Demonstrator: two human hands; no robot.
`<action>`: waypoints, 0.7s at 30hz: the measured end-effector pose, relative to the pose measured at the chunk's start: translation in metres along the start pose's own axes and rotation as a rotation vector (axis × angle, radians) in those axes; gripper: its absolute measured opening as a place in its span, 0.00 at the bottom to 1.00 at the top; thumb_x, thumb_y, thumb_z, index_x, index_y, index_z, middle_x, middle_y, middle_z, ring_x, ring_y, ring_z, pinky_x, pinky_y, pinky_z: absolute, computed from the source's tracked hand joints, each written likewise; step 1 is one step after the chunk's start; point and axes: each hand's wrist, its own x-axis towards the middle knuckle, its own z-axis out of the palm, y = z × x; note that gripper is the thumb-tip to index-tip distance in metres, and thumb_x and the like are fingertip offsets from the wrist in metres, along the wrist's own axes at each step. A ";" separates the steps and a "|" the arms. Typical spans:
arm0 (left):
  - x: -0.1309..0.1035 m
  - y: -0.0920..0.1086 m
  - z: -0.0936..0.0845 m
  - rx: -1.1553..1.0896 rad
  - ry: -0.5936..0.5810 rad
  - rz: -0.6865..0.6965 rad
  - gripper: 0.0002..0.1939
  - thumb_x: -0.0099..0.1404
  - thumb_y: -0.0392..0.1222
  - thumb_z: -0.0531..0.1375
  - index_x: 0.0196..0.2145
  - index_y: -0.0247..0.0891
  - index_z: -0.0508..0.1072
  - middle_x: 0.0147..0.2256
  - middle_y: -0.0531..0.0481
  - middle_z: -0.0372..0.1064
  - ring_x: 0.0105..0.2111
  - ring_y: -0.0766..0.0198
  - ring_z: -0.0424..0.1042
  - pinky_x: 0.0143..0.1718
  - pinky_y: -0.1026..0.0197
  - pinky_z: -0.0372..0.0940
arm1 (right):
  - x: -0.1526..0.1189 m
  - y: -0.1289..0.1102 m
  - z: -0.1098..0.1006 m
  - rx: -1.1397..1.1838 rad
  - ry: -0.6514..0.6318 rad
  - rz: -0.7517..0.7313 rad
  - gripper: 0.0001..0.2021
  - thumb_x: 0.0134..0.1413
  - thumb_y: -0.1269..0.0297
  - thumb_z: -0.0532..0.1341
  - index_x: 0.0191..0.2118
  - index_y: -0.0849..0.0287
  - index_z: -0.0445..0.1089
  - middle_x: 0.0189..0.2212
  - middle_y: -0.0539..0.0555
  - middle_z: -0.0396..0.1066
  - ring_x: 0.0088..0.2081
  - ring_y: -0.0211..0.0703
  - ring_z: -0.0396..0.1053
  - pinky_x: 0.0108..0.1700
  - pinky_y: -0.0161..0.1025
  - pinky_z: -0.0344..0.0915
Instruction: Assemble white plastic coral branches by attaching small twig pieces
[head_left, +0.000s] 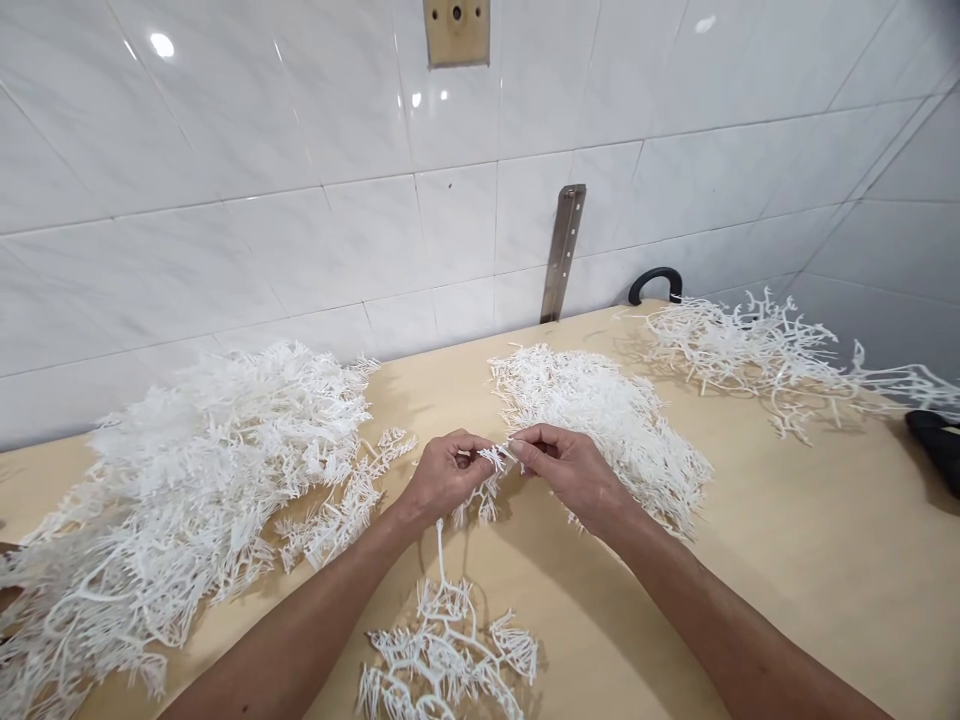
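My left hand (pixel 452 474) and my right hand (pixel 566 465) are close together over the middle of the table. Both pinch a small white branched piece (pixel 495 460) between thumb and fingers. Below my left hand, part of a white sprig (pixel 480 500) hangs or lies; I cannot tell which. Nearer to me lies a larger white branched piece (pixel 450 650) with a long stem. Behind and beside my right hand is a heap of white sprigs (pixel 615 420). Small loose white sprigs (pixel 345 510) lie left of my left hand.
A big pile of white branched pieces (pixel 225 470) covers the table's left side. Bare white stems (pixel 750 350) lie at the back right, by a black curved handle (pixel 656 282). A metal strip (pixel 564 250) leans on the tiled wall. A black object (pixel 934 445) is at the right edge.
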 end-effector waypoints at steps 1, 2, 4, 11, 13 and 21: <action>0.000 -0.002 0.001 0.012 0.032 0.017 0.10 0.54 0.41 0.65 0.32 0.34 0.81 0.31 0.48 0.70 0.25 0.68 0.64 0.27 0.65 0.58 | 0.000 0.000 0.000 0.002 -0.006 -0.001 0.15 0.54 0.50 0.64 0.34 0.58 0.76 0.25 0.50 0.70 0.30 0.40 0.66 0.36 0.37 0.63; 0.000 -0.003 0.003 0.015 0.053 0.031 0.09 0.54 0.41 0.65 0.32 0.34 0.81 0.30 0.48 0.70 0.25 0.69 0.63 0.26 0.65 0.58 | 0.000 0.000 0.000 0.004 -0.011 -0.001 0.15 0.54 0.50 0.64 0.34 0.58 0.76 0.25 0.50 0.70 0.30 0.41 0.67 0.36 0.38 0.63; 0.000 -0.005 0.005 -0.010 0.074 0.047 0.10 0.55 0.43 0.65 0.32 0.34 0.80 0.30 0.49 0.69 0.24 0.70 0.62 0.26 0.66 0.57 | 0.000 0.000 0.000 0.008 -0.017 -0.001 0.15 0.54 0.50 0.64 0.34 0.58 0.76 0.26 0.50 0.71 0.30 0.41 0.67 0.36 0.38 0.64; -0.002 -0.004 0.008 -0.206 0.022 -0.011 0.16 0.55 0.50 0.67 0.29 0.33 0.74 0.25 0.52 0.67 0.25 0.68 0.64 0.27 0.66 0.59 | -0.001 -0.001 0.002 0.012 -0.024 0.012 0.16 0.54 0.49 0.63 0.35 0.58 0.77 0.27 0.51 0.72 0.29 0.40 0.67 0.34 0.38 0.64; -0.002 -0.005 0.008 -0.228 -0.001 -0.037 0.15 0.56 0.49 0.66 0.30 0.33 0.73 0.25 0.52 0.68 0.24 0.68 0.64 0.28 0.66 0.59 | 0.000 0.000 0.003 0.016 -0.028 0.024 0.18 0.54 0.47 0.63 0.34 0.59 0.77 0.26 0.51 0.72 0.29 0.41 0.68 0.35 0.38 0.65; -0.004 -0.012 0.007 0.006 -0.028 0.052 0.06 0.57 0.34 0.57 0.33 0.34 0.74 0.24 0.54 0.68 0.21 0.71 0.61 0.23 0.68 0.55 | -0.001 -0.002 0.001 -0.027 -0.021 -0.001 0.19 0.58 0.48 0.59 0.34 0.60 0.76 0.29 0.52 0.73 0.30 0.41 0.68 0.36 0.39 0.67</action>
